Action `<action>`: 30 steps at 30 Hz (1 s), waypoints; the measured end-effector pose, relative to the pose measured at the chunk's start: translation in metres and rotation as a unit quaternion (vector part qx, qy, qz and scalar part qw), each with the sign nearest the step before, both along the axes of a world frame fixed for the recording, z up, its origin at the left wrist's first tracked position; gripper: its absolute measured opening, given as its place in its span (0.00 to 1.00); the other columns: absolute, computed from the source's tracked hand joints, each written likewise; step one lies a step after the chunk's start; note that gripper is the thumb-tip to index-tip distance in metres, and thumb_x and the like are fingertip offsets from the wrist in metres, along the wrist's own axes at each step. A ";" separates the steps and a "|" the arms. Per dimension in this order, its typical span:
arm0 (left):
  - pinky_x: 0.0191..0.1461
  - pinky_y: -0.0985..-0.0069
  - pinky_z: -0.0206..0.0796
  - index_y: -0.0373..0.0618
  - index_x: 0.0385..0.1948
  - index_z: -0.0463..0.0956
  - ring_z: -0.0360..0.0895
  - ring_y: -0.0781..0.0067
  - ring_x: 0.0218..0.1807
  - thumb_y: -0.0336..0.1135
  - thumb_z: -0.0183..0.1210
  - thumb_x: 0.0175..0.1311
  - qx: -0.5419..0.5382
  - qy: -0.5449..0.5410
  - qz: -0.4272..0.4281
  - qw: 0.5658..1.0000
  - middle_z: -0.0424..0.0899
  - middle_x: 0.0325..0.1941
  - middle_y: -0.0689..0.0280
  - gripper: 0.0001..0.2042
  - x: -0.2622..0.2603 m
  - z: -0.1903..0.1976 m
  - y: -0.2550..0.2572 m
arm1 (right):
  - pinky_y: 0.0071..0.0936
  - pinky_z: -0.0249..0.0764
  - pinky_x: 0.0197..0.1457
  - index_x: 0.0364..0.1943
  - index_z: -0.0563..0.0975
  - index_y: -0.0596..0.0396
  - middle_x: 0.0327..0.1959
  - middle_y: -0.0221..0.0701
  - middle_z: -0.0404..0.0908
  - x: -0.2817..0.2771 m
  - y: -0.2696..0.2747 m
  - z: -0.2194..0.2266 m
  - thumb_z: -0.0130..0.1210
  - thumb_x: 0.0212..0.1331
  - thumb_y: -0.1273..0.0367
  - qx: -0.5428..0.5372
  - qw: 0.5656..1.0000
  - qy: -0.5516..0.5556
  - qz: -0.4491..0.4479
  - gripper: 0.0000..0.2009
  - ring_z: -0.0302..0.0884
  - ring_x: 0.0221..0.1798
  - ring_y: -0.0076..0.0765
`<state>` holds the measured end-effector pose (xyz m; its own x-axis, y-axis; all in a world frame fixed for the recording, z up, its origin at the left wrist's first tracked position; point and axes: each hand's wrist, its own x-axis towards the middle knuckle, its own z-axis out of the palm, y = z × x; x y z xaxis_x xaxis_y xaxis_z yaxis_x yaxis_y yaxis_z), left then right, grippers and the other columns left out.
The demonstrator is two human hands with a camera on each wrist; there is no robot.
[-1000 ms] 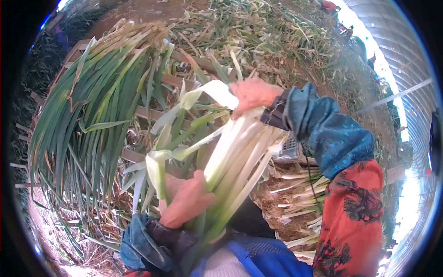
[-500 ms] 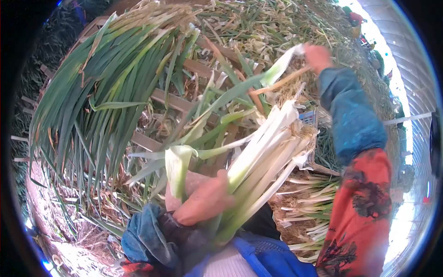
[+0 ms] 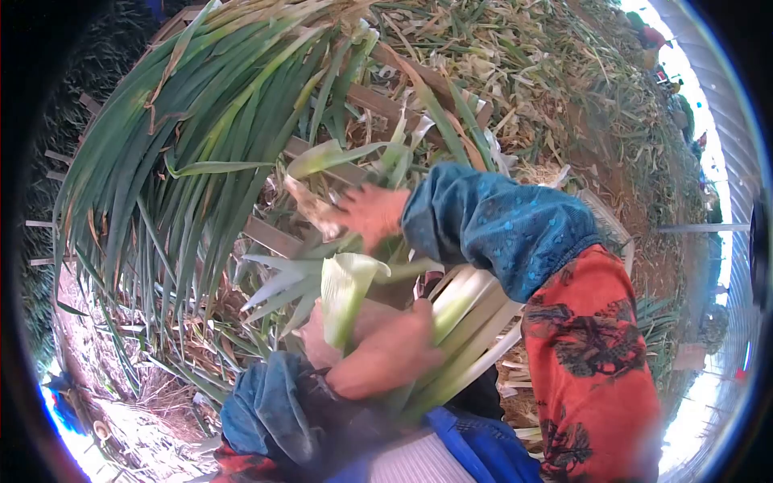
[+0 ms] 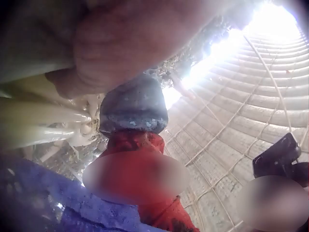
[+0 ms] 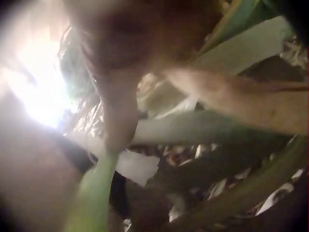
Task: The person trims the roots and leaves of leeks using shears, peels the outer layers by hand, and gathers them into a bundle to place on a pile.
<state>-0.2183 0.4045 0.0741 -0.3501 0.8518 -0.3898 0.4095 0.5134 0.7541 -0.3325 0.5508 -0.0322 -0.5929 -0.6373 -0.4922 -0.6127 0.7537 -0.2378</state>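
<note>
My left hand (image 3: 385, 350) holds a bundle of leeks (image 3: 465, 322) slantwise against the body, a broad pale leaf (image 3: 345, 291) curling up beside the thumb. In the left wrist view, this hand (image 4: 125, 46) wraps over the pale stalks (image 4: 43, 123). Above it in the head view, my right hand (image 3: 374, 216) has its fingers spread beside a brownish, withered leaf (image 3: 312, 205). The right wrist view shows that hand's (image 5: 130, 53) thumb and a finger wide apart, with a green leaf (image 5: 94, 198) below the thumb tip. The right sleeve hides the bundle's root ends.
A large heap of long green leeks (image 3: 185, 153) lies on wooden slats (image 3: 274, 237) at the left. Loose leaves (image 3: 523, 72) litter the ground at the back. A crate edge (image 3: 608, 217) shows beyond the right sleeve.
My right hand swung out to the upper right with a peeled leaf, then came back left across the bundle with fingers spread. The left hand kept hold of the bundle, shifting slightly right.
</note>
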 end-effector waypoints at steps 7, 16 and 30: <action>0.30 0.58 0.67 0.31 0.29 0.66 0.76 0.48 0.23 0.34 0.56 0.48 0.030 -0.058 0.000 0.998 0.76 0.19 0.48 0.14 -0.004 0.005 0.004 | 0.41 0.70 0.49 0.49 0.72 0.56 0.38 0.46 0.79 0.054 0.013 -0.047 0.66 0.33 0.55 -0.222 0.920 -0.319 -0.057 0.33 0.77 0.43 0.52; 0.31 0.63 0.69 0.29 0.32 0.63 0.78 0.50 0.26 0.33 0.56 0.48 -0.036 -0.095 -0.024 0.995 0.75 0.21 0.44 0.16 -0.007 0.014 0.011 | 0.39 0.75 0.34 0.29 0.79 0.48 0.23 0.34 0.80 -0.085 0.151 0.001 0.53 0.45 0.66 -0.056 0.927 0.331 -0.166 0.07 0.79 0.30 0.44; 0.47 0.68 0.63 0.30 0.41 0.64 0.73 0.54 0.40 0.33 0.55 0.45 0.018 -0.213 0.113 0.970 0.74 0.35 0.46 0.21 -0.011 0.018 -0.013 | 0.37 0.60 0.63 0.61 0.60 0.58 0.59 0.44 0.62 0.256 0.281 0.095 0.68 0.36 0.67 -0.192 0.749 0.150 -0.616 0.42 0.60 0.62 0.43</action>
<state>-0.2296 0.3912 0.0922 -0.3427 0.7882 -0.5112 -0.0637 0.5234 0.8497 -0.0767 0.8322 0.0629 -0.8947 0.4244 -0.1394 0.4225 0.7023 -0.5729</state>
